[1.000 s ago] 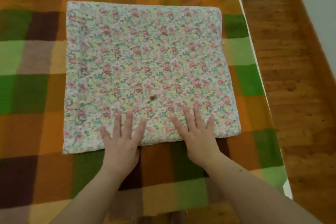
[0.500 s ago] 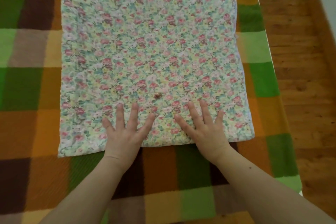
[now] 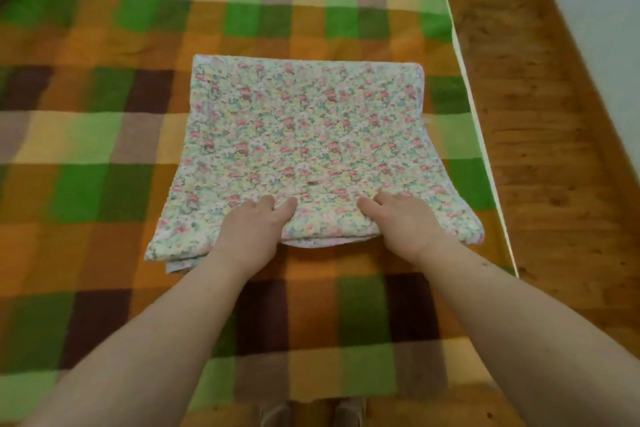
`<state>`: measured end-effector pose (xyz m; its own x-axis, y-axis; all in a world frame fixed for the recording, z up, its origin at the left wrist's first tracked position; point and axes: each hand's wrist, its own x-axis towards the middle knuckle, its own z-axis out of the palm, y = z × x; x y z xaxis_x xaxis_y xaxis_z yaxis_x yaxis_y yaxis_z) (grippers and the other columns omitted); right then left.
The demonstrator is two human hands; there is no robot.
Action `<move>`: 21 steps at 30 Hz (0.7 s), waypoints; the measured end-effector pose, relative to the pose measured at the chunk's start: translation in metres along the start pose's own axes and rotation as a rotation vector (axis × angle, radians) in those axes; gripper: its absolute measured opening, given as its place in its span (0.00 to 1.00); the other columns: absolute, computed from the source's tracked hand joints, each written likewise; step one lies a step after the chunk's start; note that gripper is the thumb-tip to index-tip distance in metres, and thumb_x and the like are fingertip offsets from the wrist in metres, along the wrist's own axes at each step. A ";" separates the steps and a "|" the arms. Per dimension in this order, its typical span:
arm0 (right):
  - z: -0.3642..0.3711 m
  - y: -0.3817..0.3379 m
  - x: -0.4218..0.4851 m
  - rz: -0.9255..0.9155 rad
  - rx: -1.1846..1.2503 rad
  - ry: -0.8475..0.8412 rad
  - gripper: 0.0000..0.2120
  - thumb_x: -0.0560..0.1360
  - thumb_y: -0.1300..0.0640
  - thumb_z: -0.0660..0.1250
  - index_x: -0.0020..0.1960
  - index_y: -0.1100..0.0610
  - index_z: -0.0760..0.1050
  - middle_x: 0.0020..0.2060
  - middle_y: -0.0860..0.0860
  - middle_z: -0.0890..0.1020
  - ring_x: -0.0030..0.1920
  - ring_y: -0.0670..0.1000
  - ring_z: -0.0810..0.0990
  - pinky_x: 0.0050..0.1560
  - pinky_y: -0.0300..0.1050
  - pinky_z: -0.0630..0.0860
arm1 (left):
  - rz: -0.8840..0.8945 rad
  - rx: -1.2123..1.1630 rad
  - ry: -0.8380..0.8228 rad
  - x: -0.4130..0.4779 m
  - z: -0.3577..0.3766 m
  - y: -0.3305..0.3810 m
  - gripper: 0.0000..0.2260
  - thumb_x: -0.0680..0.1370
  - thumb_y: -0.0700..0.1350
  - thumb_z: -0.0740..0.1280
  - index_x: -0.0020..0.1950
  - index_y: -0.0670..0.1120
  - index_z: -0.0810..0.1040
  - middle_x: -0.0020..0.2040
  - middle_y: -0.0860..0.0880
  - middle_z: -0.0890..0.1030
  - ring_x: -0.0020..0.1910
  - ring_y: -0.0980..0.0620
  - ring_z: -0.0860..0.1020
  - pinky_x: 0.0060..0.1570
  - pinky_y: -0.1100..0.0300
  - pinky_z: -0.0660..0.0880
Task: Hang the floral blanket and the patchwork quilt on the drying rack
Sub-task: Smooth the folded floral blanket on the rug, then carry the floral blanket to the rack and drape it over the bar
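Two bare hands close on the near edge of a folded floral blanket point(image 3: 304, 135) printed in pink, yellow and green, which lies flat on a patchwork quilt point(image 3: 104, 184) of orange, green, brown and yellow squares spread over a bed. The left hand point(image 3: 251, 229) grips the edge a little left of its middle and the right hand point(image 3: 405, 222) a little right of it. The fingers point(image 3: 273, 208) of both are curled into the cloth, with fabric bunched beneath them. The stretch of hem between the two hands stands slightly clear of the quilt, while both outer corners rest on it. The blanket's folded bulk lies straight ahead of the fingers, away from the person, its long side running left to right across the body. Neither hand is plainly the nearer, so a lift would likely be shared evenly, with the far half left to trail or unfold. Its right side sits near the bed's pale right edge point(image 3: 464, 87), beyond which a wooden floor point(image 3: 540, 149) meets a light wall point(image 3: 595, 10). No drying rack is in view, and neither cover has been hung: the blanket looks to be at the pick-up stage, the quilt untouched beneath it.
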<state>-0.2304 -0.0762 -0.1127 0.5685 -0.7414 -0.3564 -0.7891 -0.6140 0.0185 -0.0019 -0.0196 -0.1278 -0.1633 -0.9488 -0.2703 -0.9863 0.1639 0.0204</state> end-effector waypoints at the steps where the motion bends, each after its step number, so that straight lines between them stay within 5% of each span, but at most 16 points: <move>1: -0.016 0.003 -0.001 0.006 -0.007 0.019 0.24 0.71 0.67 0.59 0.65 0.55 0.62 0.51 0.56 0.75 0.47 0.58 0.76 0.34 0.46 0.61 | -0.013 0.000 0.024 0.001 -0.016 -0.002 0.30 0.73 0.36 0.59 0.73 0.51 0.56 0.57 0.44 0.74 0.47 0.43 0.75 0.33 0.56 0.64; 8: -0.137 0.011 -0.024 0.039 -0.071 0.176 0.21 0.67 0.69 0.63 0.57 0.56 0.66 0.45 0.56 0.74 0.41 0.58 0.76 0.29 0.46 0.60 | -0.070 -0.005 0.189 -0.011 -0.130 -0.008 0.28 0.69 0.34 0.61 0.68 0.50 0.64 0.50 0.43 0.76 0.36 0.42 0.73 0.28 0.58 0.61; 14: -0.222 0.015 -0.054 0.073 -0.135 0.333 0.18 0.67 0.70 0.62 0.54 0.58 0.69 0.43 0.57 0.76 0.40 0.60 0.78 0.30 0.47 0.61 | -0.092 0.008 0.311 -0.029 -0.216 -0.005 0.24 0.69 0.39 0.65 0.65 0.49 0.69 0.53 0.44 0.78 0.43 0.39 0.78 0.32 0.54 0.69; 21: -0.287 0.033 -0.097 0.185 -0.208 0.452 0.15 0.67 0.67 0.63 0.52 0.56 0.70 0.41 0.55 0.77 0.39 0.60 0.79 0.27 0.45 0.61 | 0.001 0.044 0.446 -0.038 -0.295 0.011 0.20 0.68 0.39 0.64 0.60 0.49 0.71 0.49 0.46 0.79 0.42 0.40 0.79 0.29 0.56 0.66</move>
<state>-0.2448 -0.1015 0.1904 0.5037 -0.8571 0.1080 -0.8492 -0.4684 0.2438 -0.0137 -0.0614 0.1665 -0.1689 -0.9706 0.1716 -0.9856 0.1675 -0.0228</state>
